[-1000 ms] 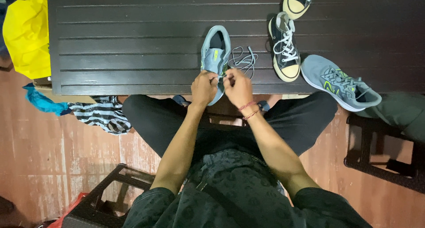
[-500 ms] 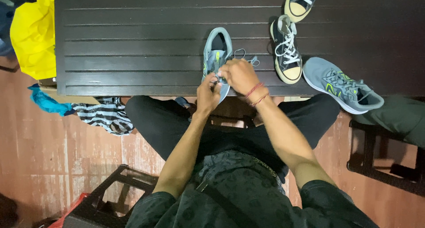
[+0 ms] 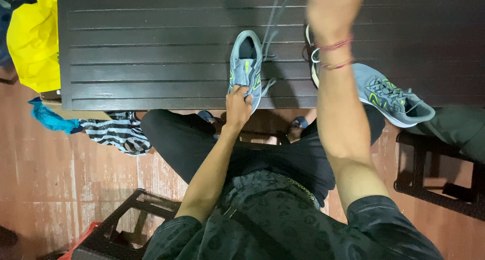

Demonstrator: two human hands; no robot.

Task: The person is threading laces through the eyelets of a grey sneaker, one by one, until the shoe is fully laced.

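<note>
Gripping the toe end of a grey-blue sneaker (image 3: 245,68), the left hand (image 3: 238,104) holds it at the near edge of the dark slatted table (image 3: 151,48). The fingers (image 3: 243,91) are curled closed around the toe, pressing the shoe flat against the table top. The sneaker lies lengthwise, heel pointing away from the person, toe just over the table edge.

The right hand (image 3: 334,10) is raised high above the table, close to the camera and blurred. A grey lace (image 3: 270,22) runs taut from the sneaker's eyelets upward toward this hand. The finger position of the right hand is cut off by the frame edge; whether the fingers are pinched on the lace cannot be determined. Red thread bands circle the right wrist.

A second grey sneaker with yellow-green trim (image 3: 391,96) lies on its side at the right, overhanging the table edge. A black-and-white sneaker (image 3: 313,63) is partly hidden behind the right forearm.

On the left, a yellow bag (image 3: 35,43) sits beside the table, with a blue cloth (image 3: 48,119) and a striped cloth (image 3: 116,134) on the reddish floor (image 3: 70,189).
</note>
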